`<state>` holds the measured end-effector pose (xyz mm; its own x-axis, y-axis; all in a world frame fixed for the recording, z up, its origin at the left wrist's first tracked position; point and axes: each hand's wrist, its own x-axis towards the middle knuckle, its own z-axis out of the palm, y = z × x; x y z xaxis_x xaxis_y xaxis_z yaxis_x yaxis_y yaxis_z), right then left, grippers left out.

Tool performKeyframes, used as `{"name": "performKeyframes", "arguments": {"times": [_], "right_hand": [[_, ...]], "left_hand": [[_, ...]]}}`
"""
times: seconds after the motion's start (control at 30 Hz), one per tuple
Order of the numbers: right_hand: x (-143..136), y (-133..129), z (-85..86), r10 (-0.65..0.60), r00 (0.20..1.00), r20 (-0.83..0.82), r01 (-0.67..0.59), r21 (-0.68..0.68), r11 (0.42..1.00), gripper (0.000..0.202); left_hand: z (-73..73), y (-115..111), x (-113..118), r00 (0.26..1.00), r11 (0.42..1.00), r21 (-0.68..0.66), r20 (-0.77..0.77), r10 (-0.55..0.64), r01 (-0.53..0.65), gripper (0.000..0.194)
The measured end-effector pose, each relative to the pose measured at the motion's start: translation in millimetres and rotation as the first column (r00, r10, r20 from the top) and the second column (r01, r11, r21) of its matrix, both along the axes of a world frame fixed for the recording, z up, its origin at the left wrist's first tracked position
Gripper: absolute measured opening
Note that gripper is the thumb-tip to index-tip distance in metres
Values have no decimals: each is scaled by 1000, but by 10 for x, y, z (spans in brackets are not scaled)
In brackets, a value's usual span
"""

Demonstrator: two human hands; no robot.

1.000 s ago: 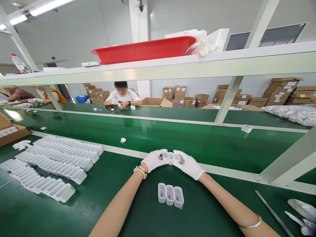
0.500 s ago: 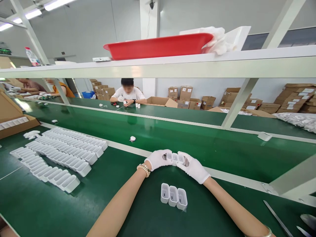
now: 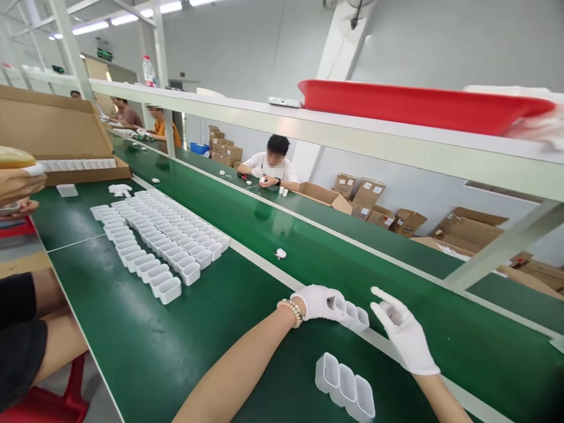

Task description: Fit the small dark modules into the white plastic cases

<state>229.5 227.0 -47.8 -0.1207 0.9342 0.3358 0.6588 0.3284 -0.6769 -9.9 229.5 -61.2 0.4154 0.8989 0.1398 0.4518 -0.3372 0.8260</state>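
My left hand (image 3: 317, 302), in a white glove with a beaded bracelet at the wrist, grips one end of a short row of small white plastic boxes (image 3: 355, 317) at the inner edge of the green table. Off to the right of that row, my gloved right hand (image 3: 406, 336) is open, its fingers apart and touching nothing. Closer to me stands a second row of three open-topped white boxes (image 3: 346, 388), side by side. Many more such boxes (image 3: 170, 289) stand in long rows on the left part of the table.
A green belt (image 3: 259, 238) runs behind the table, with a small white part (image 3: 279, 254) on it. Above is a shelf carrying a red tray (image 3: 409, 106). A cardboard box (image 3: 61, 123) stands far left. One co-worker (image 3: 273, 164) sits opposite; another person's hand shows at left.
My right hand has let go of the row of boxes and moved right, opening. My left hand still holds the row. The view has turned left and tilted.
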Motion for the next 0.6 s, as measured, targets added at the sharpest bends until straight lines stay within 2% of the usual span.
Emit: {"name": "performKeyframes", "arguments": {"times": [0.1, 0.17, 0.27, 0.33, 0.4, 0.47, 0.53, 0.6], "right_hand": [[-437, 234, 242, 159, 971, 179, -150, -58, 987, 43], [-856, 468, 313, 253, 938, 235, -234, -106, 966, 39], [-1455, 836, 250, 358, 892, 277, -320, -174, 931, 47], [-1731, 1023, 150, 419, 858, 296, -365, -223, 904, 52], [-1878, 1140, 60, 468, 832, 299, -400, -262, 878, 44], [-1914, 1194, 5, 498, 821, 278, -425, -284, 860, 28], [-1869, 1199, -2, 501, 833, 232, -438, -277, 855, 22], [-1762, 1166, 45, 470, 867, 165, -429, -232, 873, 24]], "left_hand": [[-15, 60, 31, 997, 1000, 1, -77, -4, 4, 31], [-30, 89, 56, 993, 1000, 1, -119, -7, 7, 30], [-55, 105, 95, 988, 1000, 6, -156, -10, 11, 29], [-65, 109, 117, 986, 1000, 12, -169, -11, 13, 28], [-65, 118, 134, 984, 1000, 14, -178, -11, 14, 27], [-59, 130, 142, 984, 1000, 13, -181, -9, 12, 26], [-49, 130, 136, 985, 1000, 14, -170, -8, 10, 25], [-35, 110, 112, 989, 1000, 16, -147, -11, 14, 27]]}}
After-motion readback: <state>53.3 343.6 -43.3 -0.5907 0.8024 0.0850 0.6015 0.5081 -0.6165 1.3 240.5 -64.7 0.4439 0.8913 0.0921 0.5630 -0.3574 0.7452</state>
